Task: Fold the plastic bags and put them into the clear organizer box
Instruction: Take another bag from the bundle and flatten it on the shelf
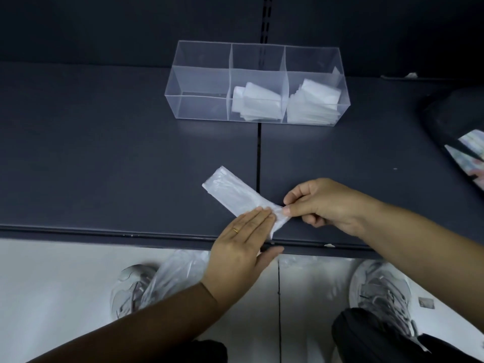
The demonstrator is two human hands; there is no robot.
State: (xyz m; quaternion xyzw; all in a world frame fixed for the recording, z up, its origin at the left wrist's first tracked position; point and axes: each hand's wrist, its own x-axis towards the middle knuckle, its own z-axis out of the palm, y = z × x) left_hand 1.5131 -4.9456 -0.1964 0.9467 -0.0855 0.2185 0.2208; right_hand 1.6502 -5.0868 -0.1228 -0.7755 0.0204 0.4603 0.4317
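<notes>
A clear plastic bag (230,191), folded into a long narrow strip, lies slanted on the dark shelf near its front edge. My left hand (243,244) presses flat on the strip's near end with straight fingers. My right hand (322,203) pinches the crumpled near tip of the strip between thumb and fingers. The clear organizer box (201,74) stands farther back with three compartments: the left one holds nothing, the middle and right ones hold folded bags (258,102).
The dark shelf (104,153) has a seam down its middle and a front lip below my hands. A dark bag (455,127) lies at the right edge. More loose plastic bags (178,271) lie on the white floor by my shoes.
</notes>
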